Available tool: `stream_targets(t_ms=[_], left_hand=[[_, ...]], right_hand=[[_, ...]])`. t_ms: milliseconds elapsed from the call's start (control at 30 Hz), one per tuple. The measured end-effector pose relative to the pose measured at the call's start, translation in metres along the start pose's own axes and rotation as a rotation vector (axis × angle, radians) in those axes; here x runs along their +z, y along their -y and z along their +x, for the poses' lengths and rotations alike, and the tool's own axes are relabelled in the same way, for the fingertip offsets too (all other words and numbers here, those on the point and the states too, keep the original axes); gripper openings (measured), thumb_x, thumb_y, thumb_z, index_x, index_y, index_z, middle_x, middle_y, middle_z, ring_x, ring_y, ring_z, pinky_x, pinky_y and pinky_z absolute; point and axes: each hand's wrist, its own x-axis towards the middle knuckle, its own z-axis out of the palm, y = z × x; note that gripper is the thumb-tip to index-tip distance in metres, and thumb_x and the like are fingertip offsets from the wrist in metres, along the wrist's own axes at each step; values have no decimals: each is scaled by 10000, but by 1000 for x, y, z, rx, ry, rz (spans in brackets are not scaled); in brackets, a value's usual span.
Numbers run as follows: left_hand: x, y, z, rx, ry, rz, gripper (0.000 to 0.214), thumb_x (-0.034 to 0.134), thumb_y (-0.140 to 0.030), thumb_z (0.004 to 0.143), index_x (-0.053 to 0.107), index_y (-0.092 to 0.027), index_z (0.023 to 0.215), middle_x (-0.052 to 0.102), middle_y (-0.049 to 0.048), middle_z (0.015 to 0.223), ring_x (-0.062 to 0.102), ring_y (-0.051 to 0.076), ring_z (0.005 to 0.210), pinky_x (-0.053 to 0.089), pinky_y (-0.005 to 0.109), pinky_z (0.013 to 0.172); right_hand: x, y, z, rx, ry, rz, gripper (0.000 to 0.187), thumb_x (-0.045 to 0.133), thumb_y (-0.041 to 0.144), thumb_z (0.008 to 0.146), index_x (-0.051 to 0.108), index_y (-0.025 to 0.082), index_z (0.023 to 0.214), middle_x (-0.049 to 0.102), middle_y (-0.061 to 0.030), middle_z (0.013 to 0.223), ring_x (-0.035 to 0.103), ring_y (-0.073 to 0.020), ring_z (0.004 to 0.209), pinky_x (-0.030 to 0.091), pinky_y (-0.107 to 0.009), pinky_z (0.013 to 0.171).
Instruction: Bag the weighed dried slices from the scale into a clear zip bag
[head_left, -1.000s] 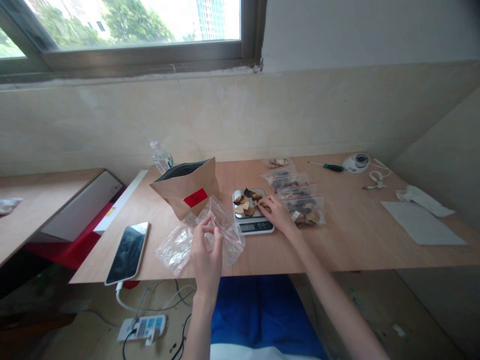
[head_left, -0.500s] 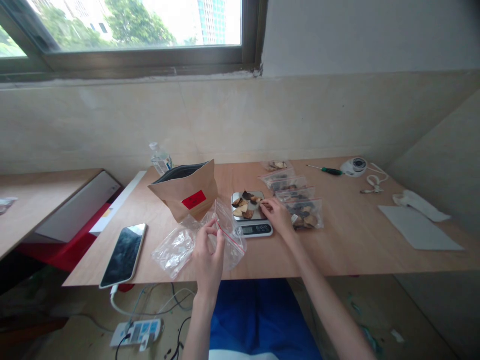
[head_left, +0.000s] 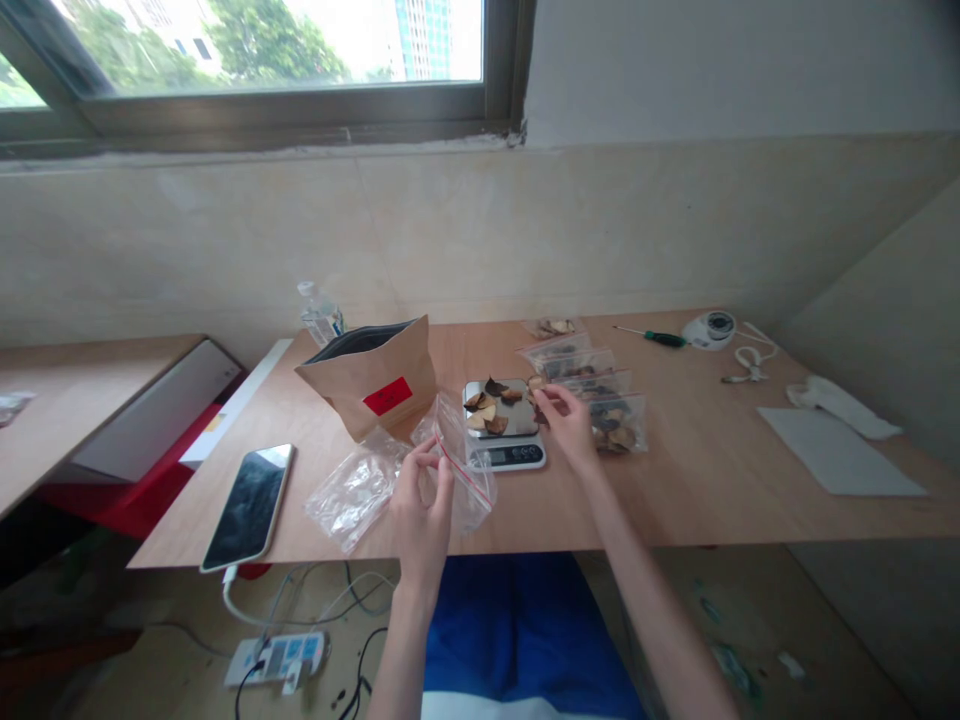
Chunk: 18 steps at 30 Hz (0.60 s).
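My left hand [head_left: 421,500] pinches the red-striped mouth of a clear zip bag [head_left: 459,460] and holds it up just in front of a small digital scale [head_left: 505,425]. Several brown dried pieces [head_left: 489,405] lie on the scale's plate. My right hand [head_left: 568,420] hovers at the scale's right edge with one brown piece [head_left: 537,384] pinched in its fingertips. More empty clear bags [head_left: 352,490] lie on the wooden table [head_left: 712,470] to the left of the held one.
An open brown paper pouch with a red label [head_left: 371,378] stands left of the scale, a water bottle [head_left: 321,316] behind it. Several filled zip bags [head_left: 592,385] lie to the right. A phone [head_left: 249,505], a screwdriver [head_left: 651,338], a white cloth [head_left: 840,402] and paper [head_left: 836,450] are also on the table.
My right hand has lifted off the scale's plate and drawn right with one brown piece in its fingertips. My left hand has raised the clear bag a little.
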Motion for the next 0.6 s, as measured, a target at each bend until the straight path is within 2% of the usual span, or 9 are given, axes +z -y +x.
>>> stream_targets(t_ms=[133, 233, 333, 467, 533, 600], left_hand=[[9, 1, 6, 13, 15, 3, 163, 502, -337, 877, 496, -213, 771, 633, 54, 1127, 571, 206, 1081, 409, 348, 904], [17, 1, 11, 18, 26, -1, 159, 499, -335, 878, 493, -211, 778, 635, 64, 1124, 572, 208, 1085, 410, 347, 903], [22, 1, 13, 14, 33, -11, 158, 484, -341, 883, 481, -211, 794, 623, 84, 1151, 575, 215, 1084, 417, 358, 903], [28, 4, 12, -8, 20, -66, 158, 443, -352, 900, 439, -215, 821, 582, 125, 1215, 564, 221, 1112, 428, 372, 906], [29, 6, 11, -20, -15, -91, 166, 425, -360, 907, 419, -215, 826, 564, 146, 1230, 556, 226, 1124, 435, 374, 898], [31, 8, 11, -41, -63, -123, 178, 410, -372, 912, 405, -214, 829, 550, 160, 1234, 563, 227, 1109, 450, 366, 867]], right_hand=[[17, 45, -17, 136, 125, 297, 388, 706, 504, 675, 600, 204, 898, 637, 15, 701, 608, -135, 521, 361, -187, 367], [32, 70, -32, 168, 261, 347, 354, 694, 487, 697, 597, 200, 878, 624, 24, 675, 601, -127, 511, 368, -185, 369], [44, 81, -41, 159, 345, 188, 305, 641, 466, 755, 612, 190, 883, 633, 8, 704, 604, -129, 515, 394, -198, 392], [52, 85, -49, -50, 387, -171, 207, 582, 380, 821, 663, 195, 864, 691, -38, 822, 653, -164, 706, 501, -259, 612], [53, 86, -51, -127, 422, -231, 214, 540, 366, 856, 675, 220, 932, 704, -45, 916, 659, -184, 832, 512, -291, 719], [52, 87, -50, -136, 466, -183, 257, 494, 385, 886, 660, 241, 1019, 695, -45, 1006, 657, -189, 891, 521, -314, 765]])
